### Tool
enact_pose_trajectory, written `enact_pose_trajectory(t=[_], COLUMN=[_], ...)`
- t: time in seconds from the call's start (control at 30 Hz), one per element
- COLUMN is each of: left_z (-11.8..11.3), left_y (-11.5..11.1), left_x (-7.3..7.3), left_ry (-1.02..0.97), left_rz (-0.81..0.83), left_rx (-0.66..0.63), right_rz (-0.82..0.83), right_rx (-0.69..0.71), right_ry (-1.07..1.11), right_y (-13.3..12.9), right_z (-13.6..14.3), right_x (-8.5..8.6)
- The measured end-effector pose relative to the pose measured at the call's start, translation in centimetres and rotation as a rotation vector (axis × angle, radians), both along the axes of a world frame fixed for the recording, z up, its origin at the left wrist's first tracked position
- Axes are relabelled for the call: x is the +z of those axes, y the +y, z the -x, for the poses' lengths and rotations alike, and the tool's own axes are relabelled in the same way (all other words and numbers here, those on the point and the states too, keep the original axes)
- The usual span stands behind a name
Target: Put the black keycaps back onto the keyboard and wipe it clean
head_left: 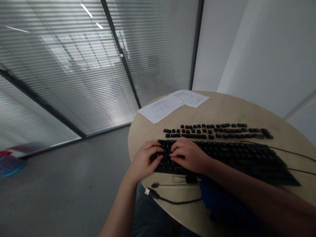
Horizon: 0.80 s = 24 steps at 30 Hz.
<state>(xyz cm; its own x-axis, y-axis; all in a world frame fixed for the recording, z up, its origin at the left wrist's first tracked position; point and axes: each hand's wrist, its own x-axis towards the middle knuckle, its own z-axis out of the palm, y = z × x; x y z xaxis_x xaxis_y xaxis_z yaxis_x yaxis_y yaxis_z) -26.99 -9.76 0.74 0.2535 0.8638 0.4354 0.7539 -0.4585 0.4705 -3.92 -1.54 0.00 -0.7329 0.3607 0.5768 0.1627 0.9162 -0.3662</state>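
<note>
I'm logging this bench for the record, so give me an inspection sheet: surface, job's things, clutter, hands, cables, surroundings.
Surface: pale table with a curved edge.
Job's things: black keyboard; loose black keycaps in rough rows beyond it. Whether the dark shape at right includes a second keyboard is unclear.
Clutter: printed papers at the far side; blue fabric at the near side.
Hands: left hand and right hand at the keyboard's left end, fingers bent; any grip is unclear.
Cables: dark cable with a USB-type plug, near edge; two thin cables at right.
Surroundings: blinds, pale wall, grey floor, mesh basket.
</note>
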Motion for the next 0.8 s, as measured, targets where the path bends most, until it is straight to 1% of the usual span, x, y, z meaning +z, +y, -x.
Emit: enact_pose_trajectory(t=[0.47, 0.63, 0.8], left_z=[0.06, 0.01, 0.21], left_y=[0.12, 0.13, 0.49], left_x=[-0.21, -0.30, -0.56], left_ry=[0.012, 0.021, 0.023], left_rz=[-0.015, -0.025, -0.046], left_rx=[-0.005, 0.006, 0.040], right_rz=[-0.019, -0.074, -0.170], right_rx=[-0.056, -0.058, -0.037], right_ry=[-0.057, -0.086, -0.041], right_y=[-0.33, -0.40, -0.58], right_z=[-0.02, -0.28, -0.42], right_x=[0.54, 0.32, 0.51])
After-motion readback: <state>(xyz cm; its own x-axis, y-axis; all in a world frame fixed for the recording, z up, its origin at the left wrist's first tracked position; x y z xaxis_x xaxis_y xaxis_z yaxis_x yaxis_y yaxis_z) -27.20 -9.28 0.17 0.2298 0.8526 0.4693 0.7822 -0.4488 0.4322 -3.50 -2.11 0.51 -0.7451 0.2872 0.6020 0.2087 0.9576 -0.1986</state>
